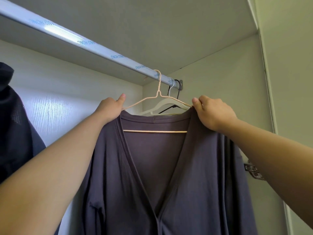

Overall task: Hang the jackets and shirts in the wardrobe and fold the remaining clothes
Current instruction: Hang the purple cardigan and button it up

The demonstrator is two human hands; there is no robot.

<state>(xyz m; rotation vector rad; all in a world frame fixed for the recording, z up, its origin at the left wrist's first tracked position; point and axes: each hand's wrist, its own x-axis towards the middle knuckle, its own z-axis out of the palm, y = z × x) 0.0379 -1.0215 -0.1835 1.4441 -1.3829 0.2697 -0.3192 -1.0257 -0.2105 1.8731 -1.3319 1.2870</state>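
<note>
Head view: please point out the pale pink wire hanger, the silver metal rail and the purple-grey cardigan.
pale pink wire hanger (pixel 155 131): head view, bottom bar
silver metal rail (pixel 101 49): head view, middle of tube
purple-grey cardigan (pixel 203 175): head view, front panel

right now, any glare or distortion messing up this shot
Head view: glare streaks the rail at upper left and a bright patch washes the back panel; the dark garment at left is underexposed; the wide lens stretches the forearms at the lower corners; the cardigan is sharp.

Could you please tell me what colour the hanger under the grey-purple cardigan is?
The hanger carrying the cardigan is pale peach-pink, clearest in the head view.
</note>
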